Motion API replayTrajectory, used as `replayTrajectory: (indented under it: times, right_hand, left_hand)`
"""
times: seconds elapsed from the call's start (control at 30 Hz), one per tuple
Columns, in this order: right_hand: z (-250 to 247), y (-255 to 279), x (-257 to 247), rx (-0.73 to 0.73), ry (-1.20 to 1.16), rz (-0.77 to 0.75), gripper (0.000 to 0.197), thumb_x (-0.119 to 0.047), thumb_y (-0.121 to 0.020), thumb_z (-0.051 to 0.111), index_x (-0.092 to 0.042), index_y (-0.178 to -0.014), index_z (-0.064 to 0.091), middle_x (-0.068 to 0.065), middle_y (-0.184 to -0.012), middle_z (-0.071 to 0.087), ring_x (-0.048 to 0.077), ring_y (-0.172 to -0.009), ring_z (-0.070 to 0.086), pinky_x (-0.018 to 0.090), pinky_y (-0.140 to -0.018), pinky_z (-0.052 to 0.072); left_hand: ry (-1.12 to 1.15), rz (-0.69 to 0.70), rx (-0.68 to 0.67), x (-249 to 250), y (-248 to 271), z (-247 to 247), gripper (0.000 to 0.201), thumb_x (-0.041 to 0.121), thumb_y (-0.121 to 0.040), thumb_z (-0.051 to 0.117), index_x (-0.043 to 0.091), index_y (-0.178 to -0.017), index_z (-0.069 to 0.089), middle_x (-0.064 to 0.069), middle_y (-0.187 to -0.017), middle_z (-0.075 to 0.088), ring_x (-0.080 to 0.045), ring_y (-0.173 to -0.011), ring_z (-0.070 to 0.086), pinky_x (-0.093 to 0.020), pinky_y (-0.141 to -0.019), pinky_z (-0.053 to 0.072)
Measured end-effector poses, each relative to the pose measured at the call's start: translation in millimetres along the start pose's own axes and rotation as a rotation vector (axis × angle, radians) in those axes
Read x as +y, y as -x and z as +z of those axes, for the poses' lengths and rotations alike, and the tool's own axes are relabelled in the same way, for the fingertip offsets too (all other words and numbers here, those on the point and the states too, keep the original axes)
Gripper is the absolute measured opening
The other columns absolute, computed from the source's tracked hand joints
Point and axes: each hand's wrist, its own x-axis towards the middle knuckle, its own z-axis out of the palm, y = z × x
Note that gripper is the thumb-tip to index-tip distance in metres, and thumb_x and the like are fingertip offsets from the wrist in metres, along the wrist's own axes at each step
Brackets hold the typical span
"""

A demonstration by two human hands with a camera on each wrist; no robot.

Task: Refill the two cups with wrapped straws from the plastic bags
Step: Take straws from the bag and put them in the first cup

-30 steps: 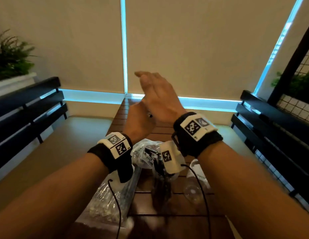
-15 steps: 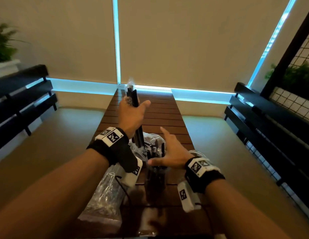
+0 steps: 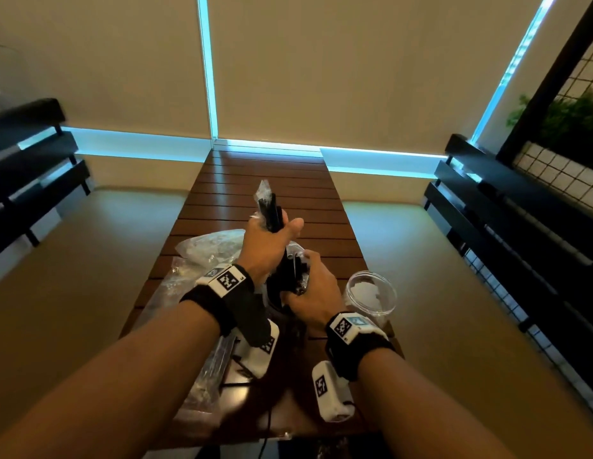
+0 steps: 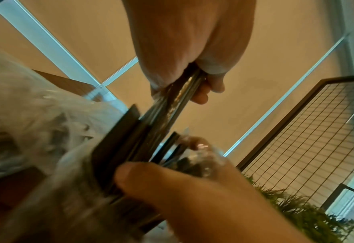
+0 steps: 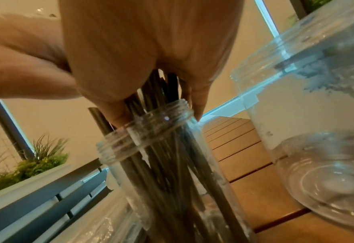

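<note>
Several straws (image 3: pixel 272 210) fill my left hand (image 3: pixel 267 246), fingers clamped, while my right hand (image 3: pixel 313 288) grips those already in the cup (image 5: pixel 172 164), clearing room.

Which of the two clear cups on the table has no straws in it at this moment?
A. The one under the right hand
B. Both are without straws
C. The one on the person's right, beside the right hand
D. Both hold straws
C: the right-hand cup shows only its clear walls and bottom, while the cup under the right hand is packed with dark wrapped straws, which the right hand gathers at the rim.
</note>
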Motion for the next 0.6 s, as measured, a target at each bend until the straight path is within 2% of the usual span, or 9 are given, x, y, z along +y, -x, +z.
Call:
replayTrajectory:
  times: [0.07, 0.13, 0.2, 0.27, 0.37, 0.43, 0.47, 0.53, 0.6]
  right_hand:
    - [1, 2, 4, -0.006, -0.03, -0.019, 0.07, -0.035, -0.07, 0.074, -0.034, -0.13, 0.038, -0.007, -0.121, 0.06, 0.013, -0.108, 0.061, 0.038, -0.09, 0.054]
    - [-1, 4, 6, -0.024, -0.088, -0.062, 0.068, -0.029, -0.071, 0.073, -0.037, -0.13, 0.039, -0.007, -0.124, 0.059, 0.011, -0.111, 0.06, 0.032, -0.092, 0.052]
    - [-4, 5, 5, -0.031, -0.11, -0.092, 0.068, -0.023, -0.072, 0.073, -0.04, -0.129, 0.04, -0.009, -0.127, 0.057, 0.009, -0.114, 0.057, 0.025, -0.093, 0.049]
    - [-5, 3, 7, -0.045, -0.102, -0.086, 0.068, -0.021, -0.072, 0.073, -0.033, -0.131, 0.041, -0.007, -0.128, 0.056, 0.01, -0.114, 0.056, 0.019, -0.09, 0.046]
    - [-5, 3, 9, -0.061, -0.096, -0.056, 0.067, -0.022, -0.073, 0.074, -0.026, -0.132, 0.042, -0.004, -0.125, 0.057, 0.012, -0.11, 0.058, 0.012, -0.081, 0.043]
    - [-4, 4, 8, -0.071, -0.098, -0.054, 0.064, -0.025, -0.074, 0.074, -0.027, -0.13, 0.043, -0.006, -0.123, 0.056, 0.01, -0.108, 0.059, 0.013, -0.078, 0.045]
    - [-4, 5, 7, -0.075, -0.099, -0.052, 0.063, -0.024, -0.075, 0.074, -0.028, -0.13, 0.043, -0.006, -0.123, 0.055, 0.01, -0.107, 0.059, 0.013, -0.077, 0.045]
    - [-6, 4, 5, -0.087, -0.084, -0.051, 0.061, -0.016, -0.076, 0.072, -0.03, -0.127, 0.042, -0.006, -0.12, 0.055, 0.01, -0.104, 0.058, 0.012, -0.073, 0.043]
    - [-10, 4, 1, -0.09, -0.047, -0.082, 0.054, -0.009, -0.077, 0.07, -0.033, -0.116, 0.041, -0.009, -0.111, 0.054, 0.007, -0.098, 0.056, 0.007, -0.067, 0.038]
  left_hand:
    - [-0.085, -0.018, -0.067, -17, 6, -1, 0.022, 0.021, -0.088, 0.073, 0.015, -0.074, 0.056, 0.0, -0.068, 0.059, -0.012, -0.066, 0.06, -0.034, -0.074, 0.053]
    - [-0.224, -0.006, -0.063, -33, 12, 0, 0.022, 0.022, -0.086, 0.075, 0.017, -0.071, 0.06, 0.001, -0.069, 0.066, -0.011, -0.066, 0.065, -0.032, -0.07, 0.054]
    - [-0.348, 0.054, -0.049, -44, 16, 0, 0.021, 0.028, -0.082, 0.077, 0.019, -0.069, 0.062, -0.005, -0.072, 0.068, -0.017, -0.07, 0.068, -0.038, -0.069, 0.055]
    - [-0.424, 0.104, -0.103, -45, 15, -3, 0.028, 0.04, -0.078, 0.075, 0.017, -0.065, 0.065, -0.007, -0.067, 0.068, -0.022, -0.067, 0.068, -0.045, -0.068, 0.057]
    - [-0.416, 0.123, -0.219, -37, 15, -12, 0.024, 0.036, -0.077, 0.08, 0.017, -0.069, 0.069, -0.005, -0.067, 0.07, -0.022, -0.067, 0.07, -0.05, -0.067, 0.057]
    - [-0.405, 0.113, -0.234, -30, 13, -18, 0.032, 0.042, -0.07, 0.085, 0.02, -0.085, 0.067, -0.002, -0.077, 0.071, -0.019, -0.072, 0.071, -0.049, -0.07, 0.058]
    - [-0.418, 0.091, -0.221, -25, 12, -21, 0.053, 0.049, -0.065, 0.087, 0.022, -0.103, 0.062, 0.0, -0.092, 0.07, -0.016, -0.082, 0.07, -0.044, -0.075, 0.06]
    - [-0.456, 0.113, -0.148, -10, 8, -23, 0.096, 0.055, -0.059, 0.089, 0.026, -0.137, 0.04, 0.004, -0.122, 0.058, -0.01, -0.103, 0.061, -0.029, -0.084, 0.054]
    - [-0.465, 0.243, -0.11, 9, 3, -22, 0.114, 0.053, -0.058, 0.089, 0.03, -0.148, 0.023, 0.006, -0.132, 0.049, -0.008, -0.109, 0.056, -0.022, -0.085, 0.047]
